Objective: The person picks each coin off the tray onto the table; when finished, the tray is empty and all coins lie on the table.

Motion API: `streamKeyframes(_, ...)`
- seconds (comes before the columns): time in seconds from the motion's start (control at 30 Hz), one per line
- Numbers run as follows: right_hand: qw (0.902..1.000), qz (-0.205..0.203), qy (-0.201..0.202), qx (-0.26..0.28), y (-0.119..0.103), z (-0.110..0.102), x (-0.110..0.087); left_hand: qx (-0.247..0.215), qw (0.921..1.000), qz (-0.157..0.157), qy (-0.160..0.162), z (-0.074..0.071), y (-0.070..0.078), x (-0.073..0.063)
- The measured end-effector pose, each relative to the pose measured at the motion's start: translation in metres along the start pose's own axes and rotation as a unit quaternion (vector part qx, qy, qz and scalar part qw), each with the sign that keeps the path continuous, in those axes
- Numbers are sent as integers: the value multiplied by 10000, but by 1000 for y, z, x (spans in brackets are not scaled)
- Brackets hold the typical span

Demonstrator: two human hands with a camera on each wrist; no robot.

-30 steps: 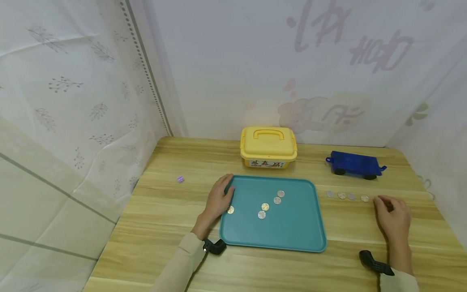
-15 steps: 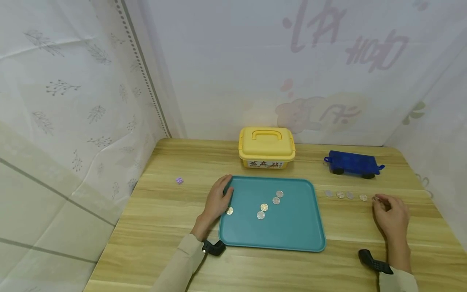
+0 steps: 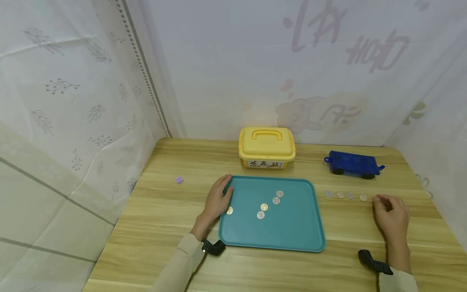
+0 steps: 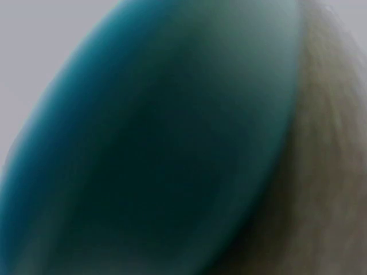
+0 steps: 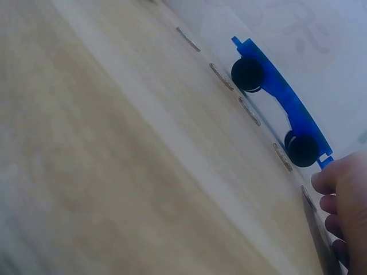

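Observation:
My left hand [image 3: 216, 200] rests on the left rim of the teal tray [image 3: 288, 227], its fingers near the far corner and its thumb over the inside. One gold coin [image 3: 229, 210] lies beside that thumb. Farther in are gold and silver coins, including a silver coin [image 3: 260, 215] and a gold coin [image 3: 264, 207]. Right of the tray, my right hand [image 3: 393, 217] pinches a coin [image 5: 308, 198] at the table, seen edge-on in the right wrist view. It is at the right end of a row of coins [image 3: 340, 195]. The left wrist view is a close teal blur.
A yellow lidded box [image 3: 267, 148] stands behind the tray. At the back right is a blue wheeled toy car base [image 3: 352, 164], just beyond the coin row. A small purple block [image 3: 179, 180] lies left of the tray on the wooden table [image 3: 157, 215].
The head view has shifted slightly. Both hands keep nearly the same places. The coin edge seen at my right fingertips half a second ago is less visible now in the head view.

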State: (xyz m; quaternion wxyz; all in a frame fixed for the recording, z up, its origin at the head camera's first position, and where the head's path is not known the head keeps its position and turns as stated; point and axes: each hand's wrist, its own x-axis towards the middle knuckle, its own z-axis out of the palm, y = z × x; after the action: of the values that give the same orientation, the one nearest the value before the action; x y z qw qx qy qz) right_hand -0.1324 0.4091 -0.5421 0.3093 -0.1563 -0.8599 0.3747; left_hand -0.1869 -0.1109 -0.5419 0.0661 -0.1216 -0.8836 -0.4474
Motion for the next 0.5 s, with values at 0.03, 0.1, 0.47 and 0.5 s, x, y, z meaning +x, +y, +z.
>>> streamKeyframes(0.03,10000,-34,25,41,-1,0,0,19,10000,-1,1,0,0,0)
streamKeyframes(0.1,9999,-60,55,145,-1,1,0,47,10000,-7,-6,-1,-1,0)
streamKeyframes(0.47,9980,490,-302,248,-7,-3,1,122,9999,47,17,0,-3,0)
streamKeyframes(0.5,9975,538,-395,213,-11,-3,1,120,9999,37,5,0,-2,0)
